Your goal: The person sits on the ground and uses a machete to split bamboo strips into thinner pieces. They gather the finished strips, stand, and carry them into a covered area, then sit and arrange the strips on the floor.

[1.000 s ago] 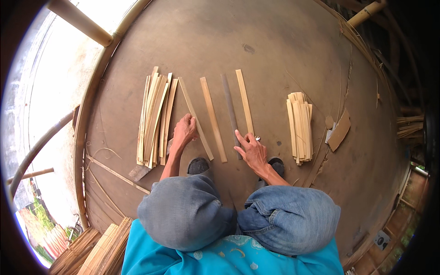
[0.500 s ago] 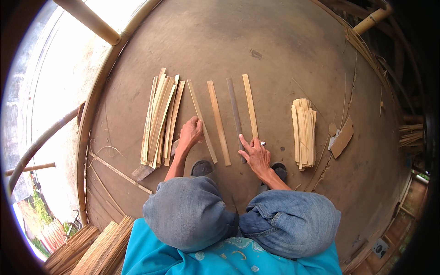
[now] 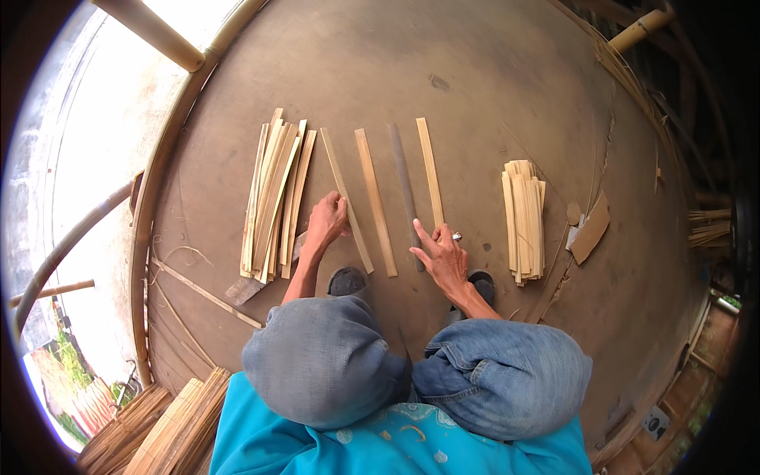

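Four flat strips lie apart on the brown floor in front of me: a narrow pale bamboo strip (image 3: 348, 206), a tan strip (image 3: 374, 202), a dark grey strip (image 3: 405, 190) and a light strip (image 3: 431, 170). Beside the narrow pale strip, my left hand (image 3: 326, 218) is closed with curled fingers; what they hold, if anything, is hidden. My right hand (image 3: 446, 260) lies low over the near ends of the dark and light strips, thumb and index finger spread. Its index fingertip is at the dark strip, and a ring shows on another finger.
A loose pile of long strips (image 3: 273, 198) lies left, its near end by a flat wooden piece (image 3: 245, 290). At right are a neat stack of shorter strips (image 3: 523, 226) and a cardboard piece (image 3: 590, 228). Bundled strips (image 3: 178, 427) stand at lower left.
The whole view has shifted slightly, so everything sits a bit higher in the picture. Both hands and the strips keep nearly the same places relative to each other.
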Demonstrator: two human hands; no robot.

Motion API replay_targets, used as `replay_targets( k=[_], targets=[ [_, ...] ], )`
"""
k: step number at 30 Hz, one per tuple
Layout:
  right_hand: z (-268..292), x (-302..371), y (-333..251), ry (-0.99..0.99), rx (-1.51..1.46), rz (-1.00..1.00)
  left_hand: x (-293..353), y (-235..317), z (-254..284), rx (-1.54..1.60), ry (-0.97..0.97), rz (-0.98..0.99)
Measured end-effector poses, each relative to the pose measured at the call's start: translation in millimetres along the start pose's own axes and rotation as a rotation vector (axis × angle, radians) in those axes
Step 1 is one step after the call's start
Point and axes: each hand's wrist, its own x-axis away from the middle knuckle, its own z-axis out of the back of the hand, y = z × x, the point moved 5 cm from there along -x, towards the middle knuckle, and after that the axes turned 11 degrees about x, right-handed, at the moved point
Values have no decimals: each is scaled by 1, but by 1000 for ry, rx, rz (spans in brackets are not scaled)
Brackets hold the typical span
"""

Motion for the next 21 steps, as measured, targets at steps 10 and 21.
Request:
replay_targets(
  k=[10, 21],
  targets=[
    [22, -15, -39, -85, -517, 132, 13, 3, -19, 491, -141, 36],
    [-2, -4, -29, -289, -828, -111, 23, 24, -44, 517, -256, 20]
  ],
)
